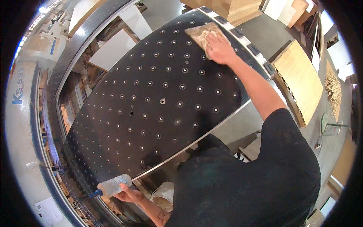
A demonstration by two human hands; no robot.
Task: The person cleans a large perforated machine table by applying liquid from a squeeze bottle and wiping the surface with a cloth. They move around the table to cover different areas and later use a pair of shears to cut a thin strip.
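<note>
My right hand [219, 49] presses a crumpled beige cloth [198, 33] flat against the far end of a black table [173, 76] dotted with rows of small round air nozzles. In my left hand [129, 195] is a translucent plastic bottle [114, 185] with a blue cap. The bottle is tipped on its side, cap to the left, over the table's near left corner. Its label bears writing too small to read. Darker, shinier patches show on parts of the black surface.
A pale machine beam [22, 127] with blue lettering runs along the left. Below the table's near edge stands a white bucket [164, 195]. At right are a stack of wooden panels [300, 82], a heap of wooden dowels [332, 88] and a green round-based stand [324, 122].
</note>
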